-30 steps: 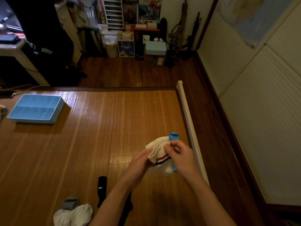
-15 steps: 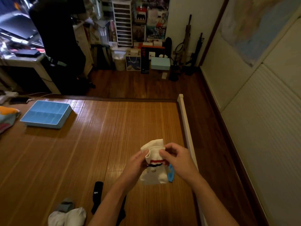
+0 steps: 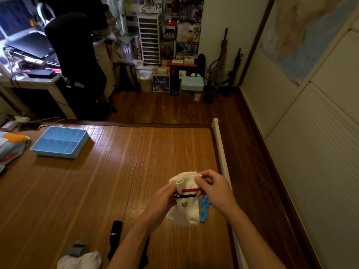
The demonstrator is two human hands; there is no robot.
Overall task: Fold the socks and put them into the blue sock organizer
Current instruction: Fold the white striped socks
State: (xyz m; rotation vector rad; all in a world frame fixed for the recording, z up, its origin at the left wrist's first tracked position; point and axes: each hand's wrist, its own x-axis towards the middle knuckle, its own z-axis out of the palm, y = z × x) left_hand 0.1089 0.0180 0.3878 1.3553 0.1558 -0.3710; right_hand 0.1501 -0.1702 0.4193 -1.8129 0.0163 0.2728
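- Head view, progress: the blue sock organizer (image 3: pixel 60 142) sits at the far left of the bamboo mat (image 3: pixel 126 171), well apart from the hands. Its compartments look empty, so I judge nothing has been put away yet.
- Both hands hold a white striped sock (image 3: pixel 187 208) above the mat's right side. The left hand (image 3: pixel 165 199) grips the cuff's left side, and the right hand (image 3: pixel 215 189) pinches its top edge with curled fingers.
- A blue sock (image 3: pixel 204 208) hangs just behind the white one; folding looks barely begun.
- Left to do: a black sock (image 3: pixel 115 235) and a white-and-grey pile (image 3: pixel 79 259) lie nearer the bottom edge.
- Unclear: the left fingertips are hidden behind the sock, the frame cuts the pile off, and I cannot tell how the blue sock is held.
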